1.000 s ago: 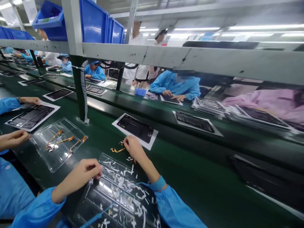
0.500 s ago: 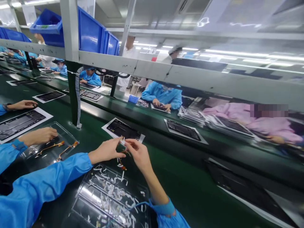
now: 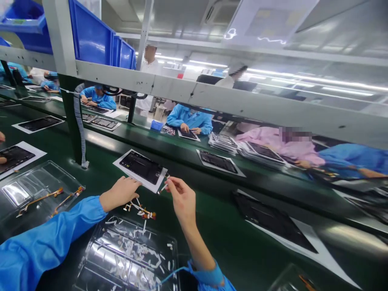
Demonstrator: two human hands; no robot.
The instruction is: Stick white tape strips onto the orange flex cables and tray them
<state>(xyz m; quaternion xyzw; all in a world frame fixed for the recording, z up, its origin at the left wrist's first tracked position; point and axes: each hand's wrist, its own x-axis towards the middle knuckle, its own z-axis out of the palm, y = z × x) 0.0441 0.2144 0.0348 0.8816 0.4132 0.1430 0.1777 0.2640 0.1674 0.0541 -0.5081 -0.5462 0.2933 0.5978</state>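
Note:
My right hand (image 3: pixel 183 200) pinches a small thin white-and-dark strip (image 3: pixel 163 188), with thumb and forefinger closed on it. The strip is held at the right corner of a white sheet (image 3: pixel 153 188) that carries a black tablet-like housing (image 3: pixel 141 165). My left hand (image 3: pixel 121 193) lies palm down at the sheet's near edge, fingers stretched out and apparently touching it. Below it on the green bench are orange-and-white flex cables (image 3: pixel 141 210). Closer to me, a clear plastic tray (image 3: pixel 81 258) holds many white paper-like scraps (image 3: pixel 133 252).
Another clear tray (image 3: pixel 45 169) with flex cables stands left, near a co-worker's fingers (image 3: pixel 2 137). A post (image 3: pixel 72 121) rises from the bench, supporting a rail (image 3: pixel 182 95) and blue bins (image 3: pixel 92 36). Further housings on sheets (image 3: pixel 273 222) lie right. Co-workers (image 3: pixel 190 119) sit opposite.
My left hand has left the small white piece and moved down-left to the sheet's edge. My right hand keeps a strip, now beside the sheet's corner. The view has swung right.

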